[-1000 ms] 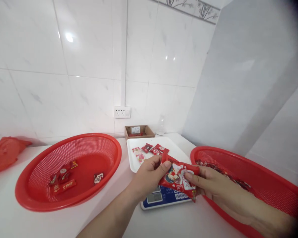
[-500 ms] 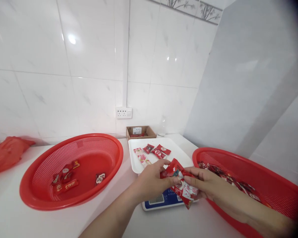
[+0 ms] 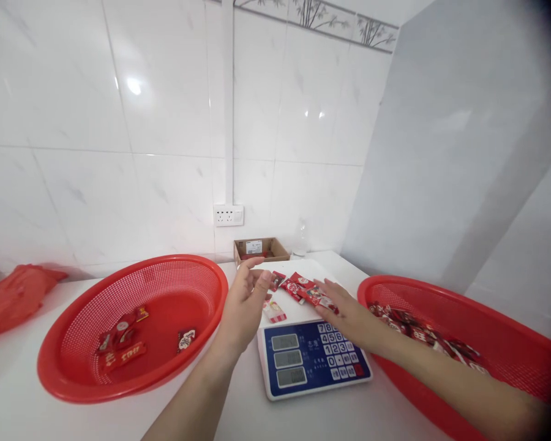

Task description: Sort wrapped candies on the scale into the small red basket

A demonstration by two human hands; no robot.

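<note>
At half past five the price scale's blue control panel [image 3: 314, 360] now shows whole; half a second ago my two hands hung over it, pinching a packet between them. They have since parted. My left hand [image 3: 243, 309], at seven o'clock, is just beside the tray's left side, its grip wide, thumb and fingers apart, with a small dark red packet [image 3: 278, 280] just past the thumb. My right hand [image 3: 346, 313], between four and five, lies low with its fingers stretched out over the near right edge of the large red packet [image 3: 318, 296]; I cannot tell whether it pinches any of it.

That large packet has come down onto the white weighing tray [image 3: 303, 315] at five o'clock, overlapping other red packets [image 3: 294, 287]. Its wrapper is red with white and paler printing, too small for me to read. A pink-and-white packet [image 3: 274, 311] lies nearer on the tray.

On the white bench [image 3: 250, 413], the perforated red basket [image 3: 500, 334] at four o'clock carries a heap of wrapped sweets, while the left-side basket [image 3: 169, 312] at eight has only a few. Farther off stands a cardboard box [image 3: 269, 245] near half past six, and a wall socket [image 3: 229, 215] at nine.
</note>
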